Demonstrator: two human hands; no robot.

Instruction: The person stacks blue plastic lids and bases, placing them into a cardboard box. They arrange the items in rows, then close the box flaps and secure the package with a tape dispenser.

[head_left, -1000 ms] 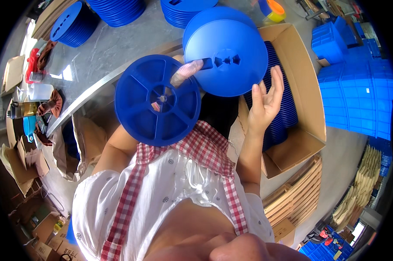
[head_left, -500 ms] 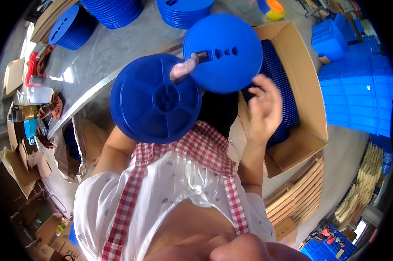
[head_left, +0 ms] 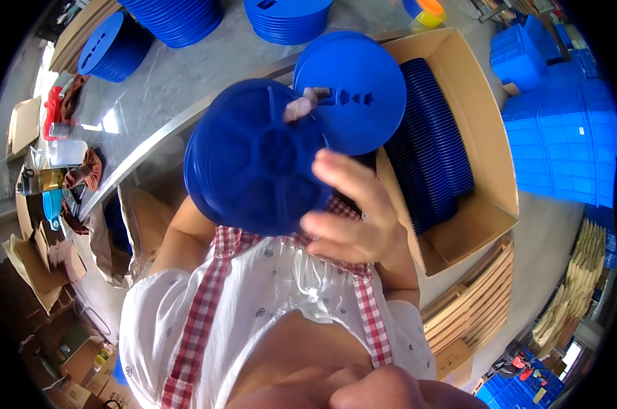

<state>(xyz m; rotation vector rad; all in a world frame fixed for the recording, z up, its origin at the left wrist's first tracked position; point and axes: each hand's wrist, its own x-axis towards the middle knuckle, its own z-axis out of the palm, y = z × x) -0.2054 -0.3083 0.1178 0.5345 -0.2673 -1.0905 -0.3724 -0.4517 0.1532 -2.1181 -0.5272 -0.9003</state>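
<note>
Your left hand (head_left: 300,109) grips the dark blue spoked disc (head_left: 230,170) in front of your checked apron (head_left: 197,327), beside the slotted blue disc (head_left: 363,71). Your right hand (head_left: 363,211) is at its rim; I can't tell if it grips. Hold the disc level, with fingers round its edge.

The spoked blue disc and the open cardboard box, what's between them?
In the head view, the right hand is between them and, higher in the picture, a smooth, slotted blue disc.
</note>
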